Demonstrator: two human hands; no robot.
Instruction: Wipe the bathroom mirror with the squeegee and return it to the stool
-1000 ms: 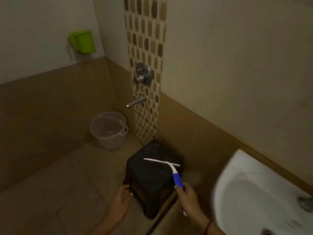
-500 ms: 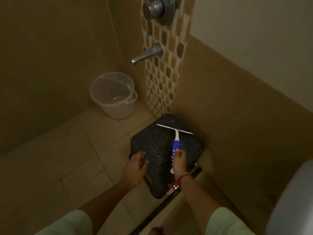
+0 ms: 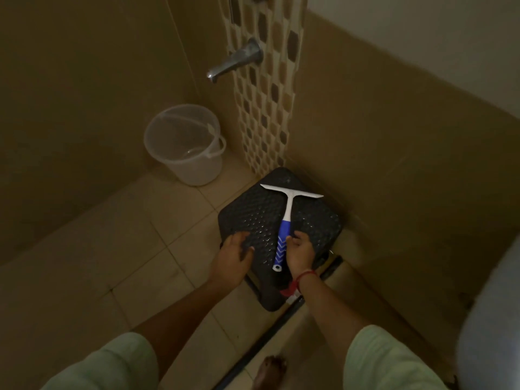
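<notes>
The squeegee point(image 3: 284, 220), with a white blade and a blue and white handle, lies flat on top of the black perforated stool point(image 3: 253, 215), blade toward the wall. My right hand point(image 3: 300, 253) sits just right of the handle with loosely curled fingers; the thumb tip is against the handle and the whole handle shows. My left hand point(image 3: 234, 258) rests on the stool's left front edge, fingers spread, holding nothing. The mirror is out of view.
A translucent bucket point(image 3: 184, 144) stands on the tiled floor left of the stool, under a wall tap point(image 3: 233, 60). The stool sits in the corner against the brown wall. A white basin edge point(image 3: 489, 319) is at the right. A bare foot point(image 3: 270, 372) is below.
The squeegee came down onto the stool top and my right hand's grip came off the handle. My left hand moved onto the stool's edge. The camera tilted downward.
</notes>
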